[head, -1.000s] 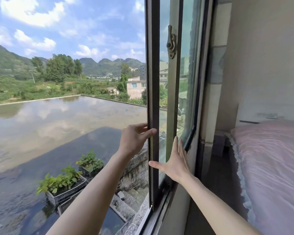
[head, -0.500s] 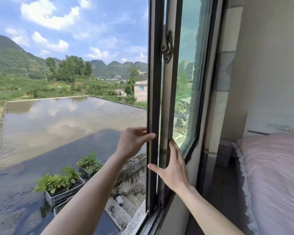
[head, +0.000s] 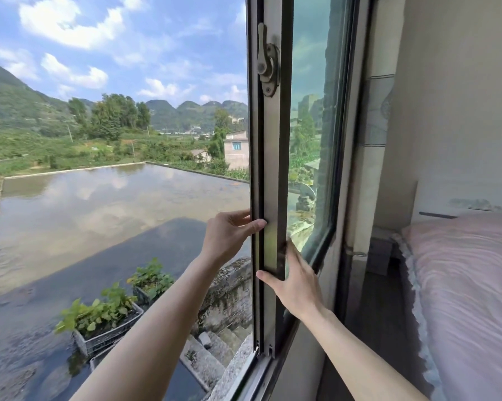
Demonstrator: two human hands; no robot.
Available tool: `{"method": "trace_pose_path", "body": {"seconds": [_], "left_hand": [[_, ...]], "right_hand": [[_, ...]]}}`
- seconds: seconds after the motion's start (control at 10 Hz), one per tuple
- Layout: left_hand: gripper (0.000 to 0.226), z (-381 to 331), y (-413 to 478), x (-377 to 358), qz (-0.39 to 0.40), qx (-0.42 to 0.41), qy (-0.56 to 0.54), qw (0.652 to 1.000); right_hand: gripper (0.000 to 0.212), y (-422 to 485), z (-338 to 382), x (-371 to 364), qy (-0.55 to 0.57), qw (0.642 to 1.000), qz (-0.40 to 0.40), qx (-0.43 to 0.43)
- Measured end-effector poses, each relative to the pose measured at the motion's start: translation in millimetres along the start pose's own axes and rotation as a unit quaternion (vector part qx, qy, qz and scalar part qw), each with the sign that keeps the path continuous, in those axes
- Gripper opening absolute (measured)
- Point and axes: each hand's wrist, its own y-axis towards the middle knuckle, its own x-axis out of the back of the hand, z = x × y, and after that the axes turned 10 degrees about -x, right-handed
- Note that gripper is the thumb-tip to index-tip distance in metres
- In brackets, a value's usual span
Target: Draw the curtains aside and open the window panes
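Two sliding window panes are stacked at the right side of the opening, their metal frame stile [head: 270, 175] upright in the middle of the view. A metal latch [head: 267, 65] sits high on that stile. My left hand [head: 229, 235] reaches outside and curls around the stile's outer edge. My right hand [head: 294, 282] presses flat on the inner edge of the frame, fingers pointing up against the glass [head: 313, 111]. The left part of the window stands open to the outdoors. No curtain is in view.
A bed with a pink cover [head: 469, 290] fills the right side, close to the window wall. The sill track [head: 244, 377] runs along the bottom. Outside lie a flooded flat roof [head: 99, 212], plant crates [head: 105, 325] and stone steps [head: 215, 348].
The panes have slid further right and now overlap almost fully, widening the opening. Both hands stayed on the frame and moved with it. The camera has shifted closer.
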Motion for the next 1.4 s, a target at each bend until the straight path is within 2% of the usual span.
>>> {"method": "trace_pose_path", "body": {"seconds": [0.1,0.2,0.3,0.5,0.7,0.8,0.9,1.0,1.1,1.3,1.4], "left_hand": [[0.048,5,4,-4,0.01,0.001,-0.028,1.0],[0.062,11,8,-3,0.016,0.001,-0.051,0.999],[0.061,12,10,-2,0.024,0.005,-0.059,0.998],[0.046,0,7,-4,0.016,-0.006,-0.038,0.999],[0.036,-15,5,-9,0.007,0.021,0.047,0.999],[0.036,-28,2,-11,0.004,0.034,0.104,0.994],[0.041,-41,-3,-18,-0.013,0.035,0.172,0.984],[0.063,-45,-14,-34,-0.03,0.047,0.201,0.978],[0.087,-43,-26,-56,-0.041,0.066,0.299,0.951],[0.078,-41,-36,-88,-0.075,0.091,0.366,0.923],[0.074,-37,-35,-98,-0.1,0.104,0.356,0.923]], "right_hand": [[0.094,2,-1,-3,0.003,1.0,-0.022,0.004],[0.092,2,-1,-6,0.01,0.999,-0.035,0.009],[0.093,2,-1,-6,0.009,0.999,-0.043,0.01],[0.091,3,0,4,-0.006,0.999,-0.032,0.014],[0.089,14,4,23,-0.079,0.996,0.018,0.046],[0.092,17,2,29,-0.1,0.993,0.039,0.057],[0.086,19,-2,31,-0.093,0.991,0.051,0.079],[0.077,20,-10,36,-0.073,0.989,0.075,0.108],[0.077,24,-22,48,-0.069,0.983,0.114,0.128],[0.067,34,-40,89,-0.082,0.964,0.2,0.158],[0.064,40,-42,112,-0.035,0.968,0.192,0.158]]}}
